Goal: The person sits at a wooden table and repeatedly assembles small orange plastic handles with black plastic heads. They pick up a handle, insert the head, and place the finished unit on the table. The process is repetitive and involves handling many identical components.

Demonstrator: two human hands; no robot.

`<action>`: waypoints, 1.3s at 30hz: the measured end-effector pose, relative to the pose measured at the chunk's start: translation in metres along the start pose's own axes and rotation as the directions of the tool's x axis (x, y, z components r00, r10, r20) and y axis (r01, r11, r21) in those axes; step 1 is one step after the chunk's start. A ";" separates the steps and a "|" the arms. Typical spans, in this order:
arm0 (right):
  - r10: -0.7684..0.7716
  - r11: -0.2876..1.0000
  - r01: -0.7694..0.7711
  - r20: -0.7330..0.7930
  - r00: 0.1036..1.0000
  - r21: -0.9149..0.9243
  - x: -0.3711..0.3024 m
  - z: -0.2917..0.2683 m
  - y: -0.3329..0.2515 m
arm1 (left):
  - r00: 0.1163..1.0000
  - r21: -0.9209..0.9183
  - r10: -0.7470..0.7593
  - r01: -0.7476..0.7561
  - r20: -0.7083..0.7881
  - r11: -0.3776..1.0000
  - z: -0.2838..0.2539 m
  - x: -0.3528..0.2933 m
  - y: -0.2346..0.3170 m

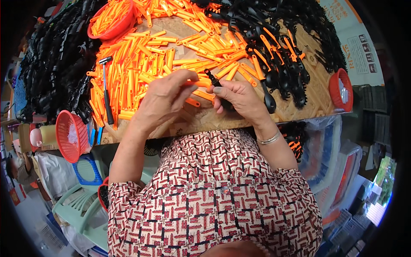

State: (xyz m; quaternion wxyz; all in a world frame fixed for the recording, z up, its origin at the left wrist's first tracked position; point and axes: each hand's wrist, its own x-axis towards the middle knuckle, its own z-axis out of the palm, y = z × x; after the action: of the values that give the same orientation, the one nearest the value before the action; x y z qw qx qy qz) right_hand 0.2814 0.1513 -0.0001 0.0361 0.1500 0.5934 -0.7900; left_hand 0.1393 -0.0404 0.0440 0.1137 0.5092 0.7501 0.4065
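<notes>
here, the right hand (pixel 240 97) pinches a black part (pixel 213 78), its long axis slanting forward-left toward the curled left hand (pixel 167 95), whose hold is unclear.

One black-handled metal hammer (pixel 107 94); at least three round red plastic baskets (pixel 64 147); slim orange plastic handles (pixel 171 58) and black plastic pieces (pixel 295 79), both beyond counting.

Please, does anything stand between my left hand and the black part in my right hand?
Nothing visible blocks the left hand from the black part in the right hand. Orange handles show in the gap; whether the left hand holds one is unclear.
</notes>
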 end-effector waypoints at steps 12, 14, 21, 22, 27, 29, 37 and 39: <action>0.055 0.960 -0.035 0.066 0.996 -0.279 -0.001 0.001 -0.008 | 0.963 0.165 0.261 -0.268 0.063 0.949 -0.012 -0.002 -0.006; 0.081 0.958 -0.058 0.070 0.994 -0.280 -0.001 0.000 -0.009 | 0.964 0.165 0.253 -0.264 0.086 0.950 -0.013 -0.004 -0.007; 0.100 0.954 -0.064 0.110 0.989 -0.293 0.003 -0.001 -0.004 | 0.977 0.207 0.186 -0.205 0.107 0.957 -0.010 -0.005 0.000; 0.106 0.954 -0.068 0.117 0.988 -0.292 0.002 0.000 -0.006 | 0.980 0.204 0.167 -0.186 0.109 0.961 -0.009 -0.006 0.001; -0.377 0.634 0.393 0.177 0.909 -0.667 0.001 0.004 -0.001 | 0.993 0.154 0.084 -0.095 0.080 0.983 -0.001 -0.009 -0.003; -0.521 0.420 0.500 0.250 0.816 -0.758 0.000 0.009 -0.006 | 0.999 0.084 0.018 -0.021 0.043 0.996 0.004 -0.013 -0.007; -0.445 0.300 0.456 0.300 0.844 -0.838 -0.017 -0.013 -0.013 | 1.000 0.039 -0.005 0.004 0.029 0.999 0.028 -0.018 0.006; -0.426 0.412 0.427 0.244 0.871 -0.805 -0.024 -0.013 -0.016 | 0.996 0.070 0.051 -0.056 0.072 0.996 0.029 -0.012 0.006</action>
State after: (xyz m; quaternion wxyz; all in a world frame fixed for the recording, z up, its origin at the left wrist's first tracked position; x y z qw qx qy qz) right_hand 0.3029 0.1656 0.0180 -0.0981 -0.0424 0.9151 -0.3887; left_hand 0.1659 -0.0355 0.0266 0.1104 0.5467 0.7460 0.3640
